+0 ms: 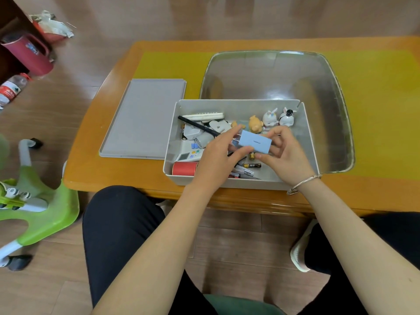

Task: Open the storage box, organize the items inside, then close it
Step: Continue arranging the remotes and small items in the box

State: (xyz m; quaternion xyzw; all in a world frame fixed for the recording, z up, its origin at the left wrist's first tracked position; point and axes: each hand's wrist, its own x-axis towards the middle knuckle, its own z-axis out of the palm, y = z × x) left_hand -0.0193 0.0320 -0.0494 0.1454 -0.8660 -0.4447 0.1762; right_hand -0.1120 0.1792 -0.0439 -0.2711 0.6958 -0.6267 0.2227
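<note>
The white storage box (pixel 309 142) stands open near the table's front edge. Its flat grey lid (pixel 145 117) lies on the table to the left. Above the box, my left hand (pixel 218 160) and my right hand (pixel 284 155) both pinch a small light-blue box (pixel 254 143), one at each end. Inside the box stand three small figurines: an orange one (pixel 255 124) and two white rabbits (pixel 270 119) (pixel 286 118). A red cylinder (pixel 184 168), a small remote (pixel 189 155), a black pen (pixel 197 125), batteries (pixel 251 165) and markers lie loose in it.
A clear plastic tray (pixel 329 87) sits behind the box on the yellow table mat (pixel 172 64). To the left of the table stand a green child's chair (pixel 45 201), a red jug (pixel 29 53) and a water bottle (pixel 11 89) on the floor.
</note>
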